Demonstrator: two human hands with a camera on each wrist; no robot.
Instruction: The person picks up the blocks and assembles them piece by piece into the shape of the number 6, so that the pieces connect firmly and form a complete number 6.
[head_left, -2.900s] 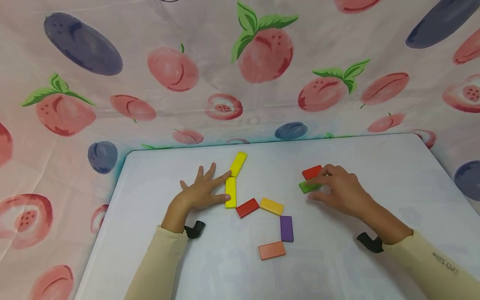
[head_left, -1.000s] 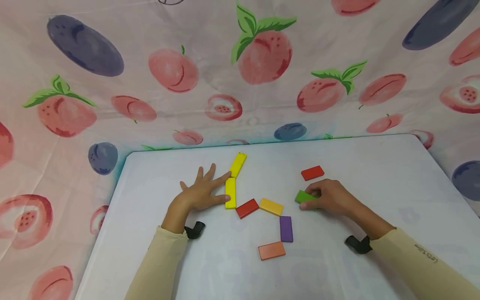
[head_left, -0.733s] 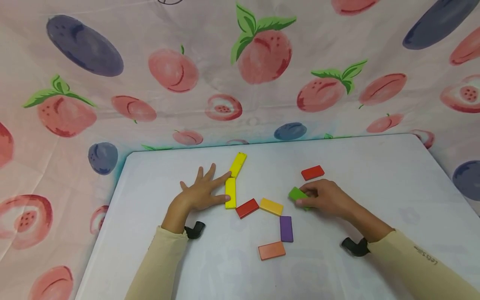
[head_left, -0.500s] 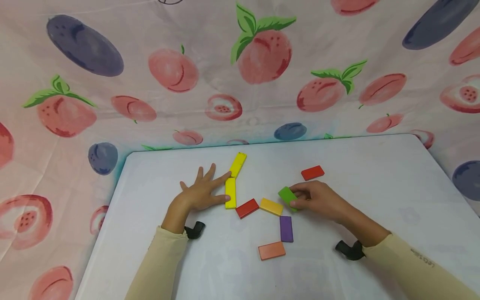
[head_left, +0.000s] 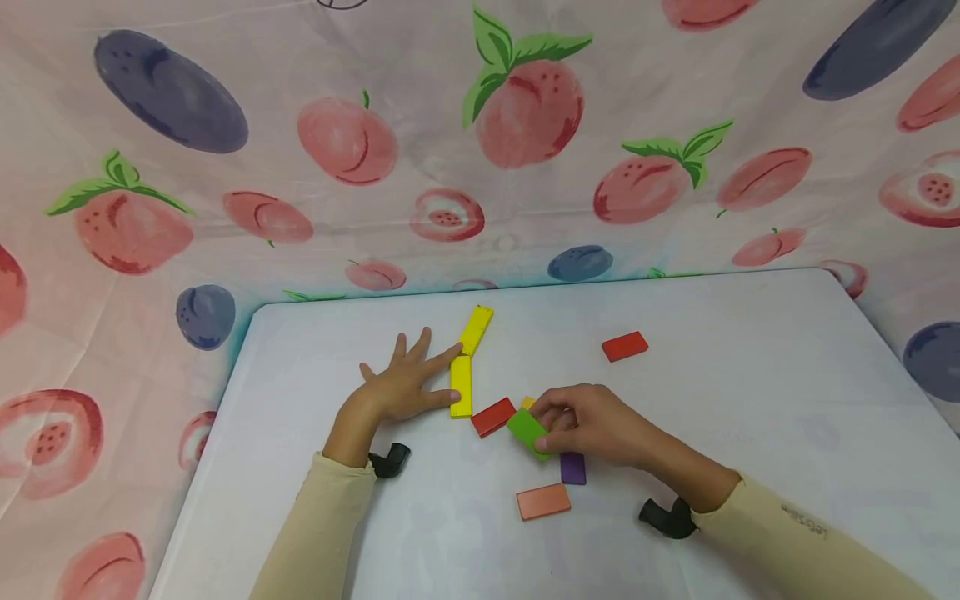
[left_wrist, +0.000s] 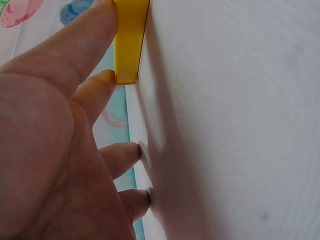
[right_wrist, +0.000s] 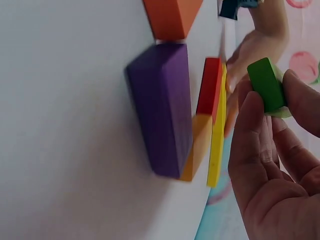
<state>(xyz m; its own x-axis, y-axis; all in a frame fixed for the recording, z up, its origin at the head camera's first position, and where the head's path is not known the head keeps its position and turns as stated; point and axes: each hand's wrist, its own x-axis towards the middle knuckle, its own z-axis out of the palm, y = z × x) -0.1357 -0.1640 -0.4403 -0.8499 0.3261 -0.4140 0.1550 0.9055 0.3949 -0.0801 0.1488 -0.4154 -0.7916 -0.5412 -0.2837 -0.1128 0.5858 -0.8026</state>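
My right hand [head_left: 592,425] pinches a green block [head_left: 528,432] between thumb and fingers. In the right wrist view the green block [right_wrist: 267,85] is lifted off the table. From the head it covers part of an orange-yellow block [head_left: 528,402] and the hand hides the top of a purple block [head_left: 573,469]. A red block [head_left: 493,417] lies just left of the green one. My left hand [head_left: 397,387] is spread on the table, thumb and index fingertip touching the lower yellow block [head_left: 461,385]. The upper yellow block [head_left: 476,329] meets its far end at an angle.
A salmon block [head_left: 543,502] lies at the near end of the purple one. Another red block [head_left: 625,346] lies apart at the back right. The white table [head_left: 787,358] ends at a fruit-patterned cloth [head_left: 510,200] behind.
My right hand has taken the green block from beside the far red block and carried it left and nearer, over the orange-yellow block. The left hand has stayed put.
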